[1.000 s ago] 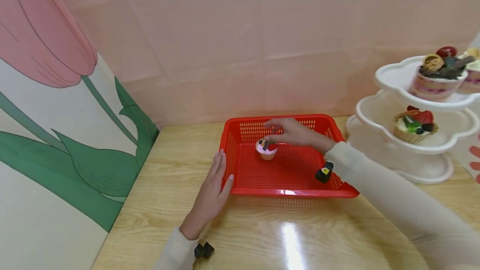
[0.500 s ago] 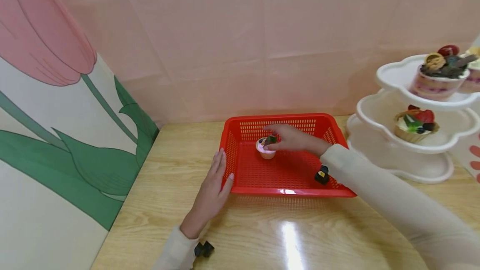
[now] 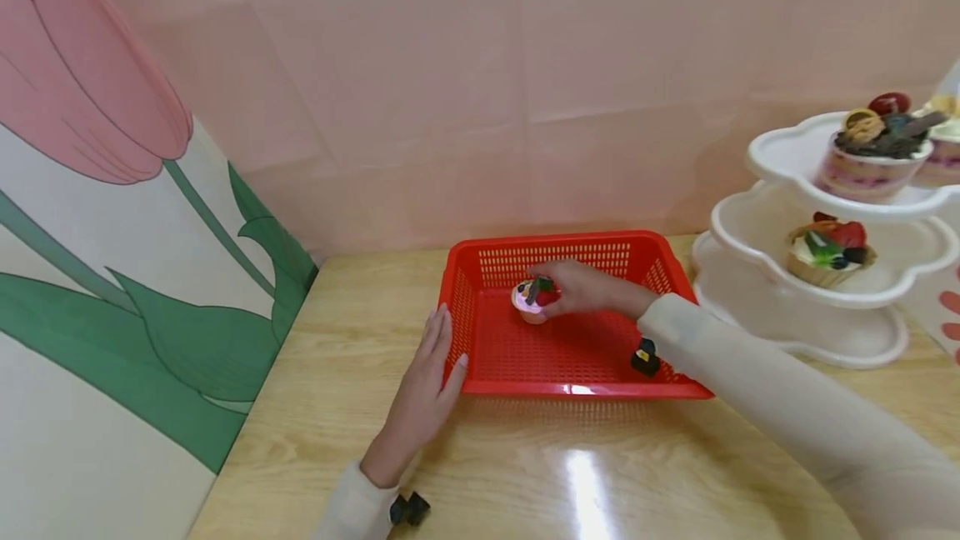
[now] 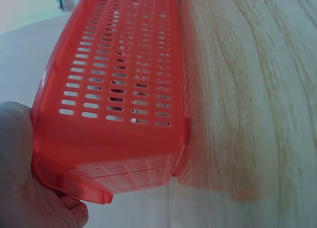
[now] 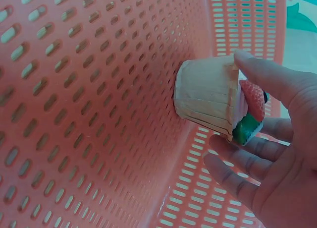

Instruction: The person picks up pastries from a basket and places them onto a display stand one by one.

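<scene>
In the head view a red plastic basket (image 3: 570, 390) stands on the table. Inside it, toward the left, sits a small cupcake (image 3: 532, 312) with pink cream, a strawberry piece and a green leaf on top. My right hand (image 3: 588, 286) holds it from the right. In the right wrist view the thumb presses the rim of the paper cup (image 5: 205, 91) while the fingers curl round the topping's other side. The cup's base is at the basket floor. My left hand (image 3: 423, 386) rests against the basket's left front corner, fingers straight along the rim and thumb apart.
A white three-tier stand (image 3: 795, 332) stands right of the basket, near the right forearm. Its middle tier bears a fruit tart (image 3: 828, 252), its top tier a dessert cup (image 3: 873, 148) with chocolate topping. A pink-covered wall (image 3: 390, 107) closes the back.
My right hand has come down and closed its fingers on the cupcake, which stays in place. My left hand keeps its place at the basket's corner.
</scene>
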`<state>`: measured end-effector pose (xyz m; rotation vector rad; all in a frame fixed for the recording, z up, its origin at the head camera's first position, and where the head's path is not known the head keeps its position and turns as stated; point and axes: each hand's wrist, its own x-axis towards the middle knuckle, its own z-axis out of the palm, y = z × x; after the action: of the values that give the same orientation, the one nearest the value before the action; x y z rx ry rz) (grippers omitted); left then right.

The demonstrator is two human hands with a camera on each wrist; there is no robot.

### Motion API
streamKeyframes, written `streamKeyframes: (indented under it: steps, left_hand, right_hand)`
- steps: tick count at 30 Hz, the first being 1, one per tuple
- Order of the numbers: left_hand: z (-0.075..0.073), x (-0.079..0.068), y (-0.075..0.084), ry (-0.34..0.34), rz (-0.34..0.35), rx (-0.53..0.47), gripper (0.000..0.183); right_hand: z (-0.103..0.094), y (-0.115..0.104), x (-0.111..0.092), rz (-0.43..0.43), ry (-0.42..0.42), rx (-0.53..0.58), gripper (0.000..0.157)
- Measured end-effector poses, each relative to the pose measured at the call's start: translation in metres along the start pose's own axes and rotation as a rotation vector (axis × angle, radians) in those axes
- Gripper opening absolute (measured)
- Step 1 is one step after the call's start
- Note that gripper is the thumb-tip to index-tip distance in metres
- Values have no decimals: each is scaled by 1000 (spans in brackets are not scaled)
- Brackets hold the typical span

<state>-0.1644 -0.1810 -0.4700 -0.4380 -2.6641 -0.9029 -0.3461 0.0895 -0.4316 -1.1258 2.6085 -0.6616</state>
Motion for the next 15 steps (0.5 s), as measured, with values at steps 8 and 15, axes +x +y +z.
streamKeyframes:
  steps: [8,15]
  left_hand:
    - [2,0,-2,-6,-22,0,68]
    - [3,-1,-2,-7,-17,-11,68]
  right_hand:
    - [1,-1,0,33,-21,-33,80]
    - [3,1,-2,25,-65,-63,82]
